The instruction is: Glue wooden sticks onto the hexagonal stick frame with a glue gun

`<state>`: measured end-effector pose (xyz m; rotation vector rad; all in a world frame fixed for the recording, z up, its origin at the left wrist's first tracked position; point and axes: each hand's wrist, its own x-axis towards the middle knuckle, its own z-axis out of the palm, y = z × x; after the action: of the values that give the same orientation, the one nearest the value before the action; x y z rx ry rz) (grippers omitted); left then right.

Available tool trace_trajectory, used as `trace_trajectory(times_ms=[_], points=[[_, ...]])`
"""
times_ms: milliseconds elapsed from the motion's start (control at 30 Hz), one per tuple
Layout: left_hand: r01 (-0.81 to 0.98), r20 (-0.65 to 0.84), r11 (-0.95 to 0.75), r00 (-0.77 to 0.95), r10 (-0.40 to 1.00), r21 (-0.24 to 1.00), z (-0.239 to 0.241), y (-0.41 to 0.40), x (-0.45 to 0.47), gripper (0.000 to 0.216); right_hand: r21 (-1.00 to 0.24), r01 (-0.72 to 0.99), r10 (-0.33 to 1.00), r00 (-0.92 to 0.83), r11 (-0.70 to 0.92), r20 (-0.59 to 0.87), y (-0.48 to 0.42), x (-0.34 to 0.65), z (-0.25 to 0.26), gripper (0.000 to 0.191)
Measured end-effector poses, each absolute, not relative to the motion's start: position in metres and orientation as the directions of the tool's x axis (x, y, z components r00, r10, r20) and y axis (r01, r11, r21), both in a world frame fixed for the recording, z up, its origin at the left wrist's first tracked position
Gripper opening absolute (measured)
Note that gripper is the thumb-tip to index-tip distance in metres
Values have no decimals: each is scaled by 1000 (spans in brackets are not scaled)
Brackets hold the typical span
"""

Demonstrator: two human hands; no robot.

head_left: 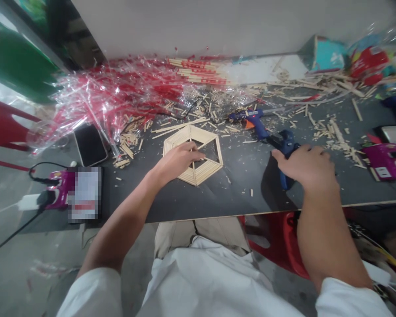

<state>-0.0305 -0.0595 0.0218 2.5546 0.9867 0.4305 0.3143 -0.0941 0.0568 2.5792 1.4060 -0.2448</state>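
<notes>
A hexagonal frame of thin wooden sticks lies flat on the dark table, with spokes meeting in its middle. Across its left side rests my left hand, fingers bent and closed at the central spokes; the fingertips are partly hidden. My right hand is over a blue-handled hand tool, which looks like cutters. Its thumb is spread away from the other fingers and overlaps the tool in view; I cannot tell whether it touches. Behind the frame lie a few long loose sticks.
A blue glue gun lies among stick scraps. Red and clear plastic wrappers heap up at the back left, beside bundled sticks. Two phones, one black, and a purple power strip sit left. Another purple strip is right.
</notes>
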Motion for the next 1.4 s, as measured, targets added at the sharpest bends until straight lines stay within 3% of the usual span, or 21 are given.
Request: trace_trajectory(times_ms=[67, 133, 200, 267, 367, 567, 733, 867, 1000, 1400], points=[[541, 218, -754, 739, 637, 372, 19, -57, -34, 43, 138, 886, 857, 462, -442, -228, -90, 308, 67, 73], [499, 291, -813, 764, 576, 301, 16, -57, -36, 42, 64, 961, 940, 277, -269, -201, -88, 295, 77, 61], [480, 353, -839, 762, 543, 255, 15, -59, -36, 36, -166, 986, 991, -38, 16, -129, -85, 275, 83, 53], [503, 400, -833, 731, 553, 230, 16, -62, -35, 31, -405, 852, 930, -368, 333, -10, -81, 251, 84, 41], [575, 399, -788, 684, 611, 219, 23, -67, -33, 37, -604, 605, 790, -609, 519, 70, -70, 220, 78, 25], [681, 335, -705, 629, 702, 197, 33, -68, -33, 43, -773, 490, 842, -529, 403, 104, -57, 201, 58, 15], [707, 282, -670, 611, 740, 225, 32, -65, -31, 34, -712, 492, 829, -508, 502, 234, -53, 207, 38, 13], [747, 229, -584, 537, 812, 317, 34, -60, -39, 25, -692, 486, 803, -549, 533, 233, -51, 215, 30, 11], [675, 164, -619, 612, 774, 401, 40, -56, -51, 25, -696, 456, 759, -619, 555, 201, -53, 220, 31, 12], [677, 136, -660, 657, 741, 327, 41, -59, -47, 26, -687, 424, 710, -678, 590, 191, -56, 217, 26, 13]])
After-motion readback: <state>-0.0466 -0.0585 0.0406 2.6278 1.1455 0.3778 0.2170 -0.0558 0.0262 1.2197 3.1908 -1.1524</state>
